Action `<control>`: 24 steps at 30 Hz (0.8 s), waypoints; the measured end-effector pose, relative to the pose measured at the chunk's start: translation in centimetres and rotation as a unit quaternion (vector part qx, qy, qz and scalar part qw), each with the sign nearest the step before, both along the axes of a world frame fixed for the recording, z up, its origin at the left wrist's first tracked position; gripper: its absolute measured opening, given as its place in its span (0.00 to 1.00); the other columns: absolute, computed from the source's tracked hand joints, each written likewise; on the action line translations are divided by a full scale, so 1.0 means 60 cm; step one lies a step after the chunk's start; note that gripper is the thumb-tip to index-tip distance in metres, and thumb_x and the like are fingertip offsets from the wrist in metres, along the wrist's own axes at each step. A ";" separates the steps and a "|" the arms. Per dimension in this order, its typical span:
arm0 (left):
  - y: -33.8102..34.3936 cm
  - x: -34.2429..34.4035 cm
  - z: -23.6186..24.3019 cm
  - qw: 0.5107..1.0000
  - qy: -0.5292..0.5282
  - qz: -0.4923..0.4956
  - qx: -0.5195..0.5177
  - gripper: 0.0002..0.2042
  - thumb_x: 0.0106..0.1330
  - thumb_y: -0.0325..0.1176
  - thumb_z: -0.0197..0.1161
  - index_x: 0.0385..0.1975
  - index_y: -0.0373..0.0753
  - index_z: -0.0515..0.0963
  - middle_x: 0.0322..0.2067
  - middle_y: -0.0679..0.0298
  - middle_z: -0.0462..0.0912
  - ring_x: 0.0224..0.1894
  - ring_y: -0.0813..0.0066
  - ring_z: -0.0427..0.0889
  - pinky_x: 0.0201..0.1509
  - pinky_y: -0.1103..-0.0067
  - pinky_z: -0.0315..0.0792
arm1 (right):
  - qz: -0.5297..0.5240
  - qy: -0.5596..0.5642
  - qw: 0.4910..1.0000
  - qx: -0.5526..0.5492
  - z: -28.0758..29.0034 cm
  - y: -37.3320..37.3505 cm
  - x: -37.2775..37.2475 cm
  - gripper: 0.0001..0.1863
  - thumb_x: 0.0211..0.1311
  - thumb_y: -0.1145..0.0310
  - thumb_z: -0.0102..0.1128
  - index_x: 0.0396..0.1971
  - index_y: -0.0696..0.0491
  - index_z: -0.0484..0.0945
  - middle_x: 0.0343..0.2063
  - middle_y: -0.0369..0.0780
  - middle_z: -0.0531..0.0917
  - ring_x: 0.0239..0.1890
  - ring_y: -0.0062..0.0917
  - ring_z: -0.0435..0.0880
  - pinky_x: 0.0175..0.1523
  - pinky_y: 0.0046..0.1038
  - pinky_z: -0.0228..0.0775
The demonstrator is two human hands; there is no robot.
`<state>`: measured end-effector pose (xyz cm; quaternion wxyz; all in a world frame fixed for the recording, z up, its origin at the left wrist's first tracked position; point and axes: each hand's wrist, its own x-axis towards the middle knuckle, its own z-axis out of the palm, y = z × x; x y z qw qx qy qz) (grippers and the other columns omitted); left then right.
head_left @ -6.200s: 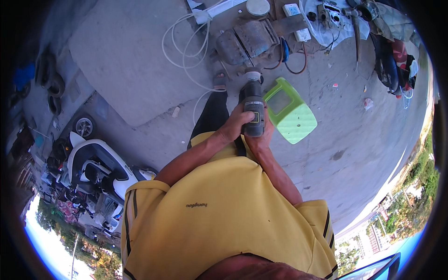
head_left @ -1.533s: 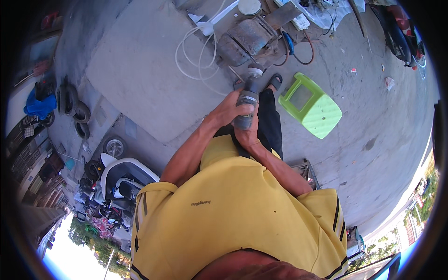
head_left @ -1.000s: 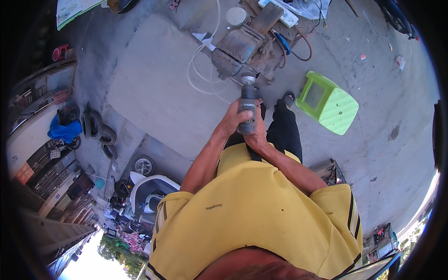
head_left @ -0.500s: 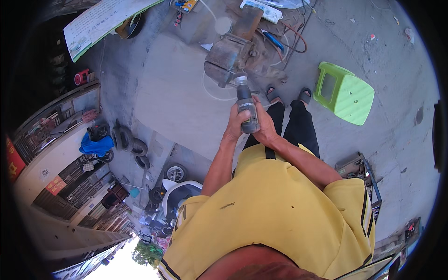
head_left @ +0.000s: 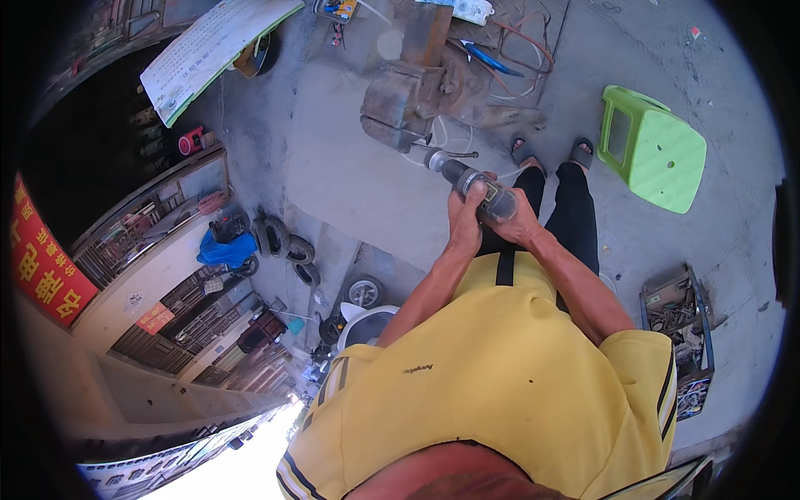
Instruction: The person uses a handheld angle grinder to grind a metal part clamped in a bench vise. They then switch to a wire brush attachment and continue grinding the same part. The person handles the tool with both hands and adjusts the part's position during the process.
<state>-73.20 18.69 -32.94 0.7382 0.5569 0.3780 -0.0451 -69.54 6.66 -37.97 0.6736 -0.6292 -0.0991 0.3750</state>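
Both of my hands are wrapped around a dark grey handheld power tool (head_left: 483, 192) with a round silver head at its far end. My left hand (head_left: 467, 212) grips its left side, thumb lying on top of the body. On the other side, my right hand (head_left: 521, 221) closes around the rear of the tool; some of its fingers are hidden underneath. The silver head points away and to the left, near the handle bar of a rusty bench vise (head_left: 392, 104). Whether the head touches the vise cannot be made out.
A green plastic stool (head_left: 667, 158) stands to the right. Beyond the vise lie a blue-handled tool (head_left: 492, 60) and a reddish hose (head_left: 542, 52). A metal tray of loose parts (head_left: 679, 333) is at lower right. Tyres (head_left: 287, 246) lie left, below a white board (head_left: 217, 54).
The tool has swung from nearly straight ahead to a leftward tilt. Both hands have shifted right with it and sit farther from the vise. The whole view has also shifted.
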 end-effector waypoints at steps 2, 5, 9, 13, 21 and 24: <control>-0.003 0.009 -0.010 1.000 0.018 0.021 0.006 0.30 0.66 0.52 0.70 0.54 0.29 0.74 0.44 0.62 0.80 0.46 0.74 0.79 0.56 0.75 0.72 | -0.035 0.097 0.993 0.056 0.002 0.003 0.011 0.14 0.52 0.73 0.72 0.40 0.57 0.81 0.30 0.39 0.87 0.32 0.29 0.87 0.41 0.30 0.79; -0.023 0.033 -0.002 0.997 0.036 0.039 0.058 0.29 0.67 0.51 0.70 0.53 0.30 0.73 0.44 0.61 0.80 0.46 0.73 0.78 0.55 0.75 0.72 | -0.085 0.178 0.971 0.133 0.013 0.003 0.027 0.15 0.53 0.77 0.69 0.43 0.58 0.80 0.30 0.36 0.84 0.30 0.19 0.83 0.36 0.28 0.78; -0.028 0.057 0.000 0.992 0.080 0.024 0.099 0.31 0.67 0.53 0.70 0.53 0.29 0.72 0.45 0.60 0.80 0.46 0.73 0.78 0.55 0.75 0.72 | -0.052 0.242 0.958 0.142 -0.012 0.001 0.040 0.18 0.54 0.77 0.67 0.47 0.58 0.79 0.32 0.36 0.84 0.31 0.21 0.83 0.37 0.28 0.78; -0.038 0.073 0.002 0.989 0.075 0.022 0.125 0.32 0.66 0.54 0.70 0.54 0.28 0.72 0.45 0.59 0.80 0.46 0.74 0.78 0.55 0.75 0.72 | -0.062 0.246 0.955 0.156 -0.013 0.002 0.045 0.16 0.55 0.76 0.66 0.46 0.57 0.79 0.33 0.37 0.84 0.33 0.22 0.83 0.39 0.29 0.78; -0.038 0.037 -0.042 0.986 0.154 0.020 0.061 0.29 0.71 0.53 0.65 0.54 0.29 0.73 0.45 0.59 0.80 0.47 0.74 0.79 0.55 0.75 0.72 | -0.070 0.296 0.949 0.079 -0.026 -0.018 0.027 0.18 0.51 0.77 0.68 0.45 0.59 0.79 0.34 0.38 0.84 0.34 0.22 0.84 0.40 0.29 0.77; -0.036 0.028 -0.052 0.991 0.110 -0.015 0.069 0.26 0.73 0.54 0.60 0.52 0.32 0.76 0.44 0.62 0.82 0.44 0.76 0.81 0.49 0.77 0.74 | -0.111 0.312 0.938 0.104 -0.021 -0.019 0.011 0.20 0.50 0.78 0.67 0.46 0.59 0.79 0.33 0.38 0.85 0.34 0.22 0.84 0.38 0.28 0.77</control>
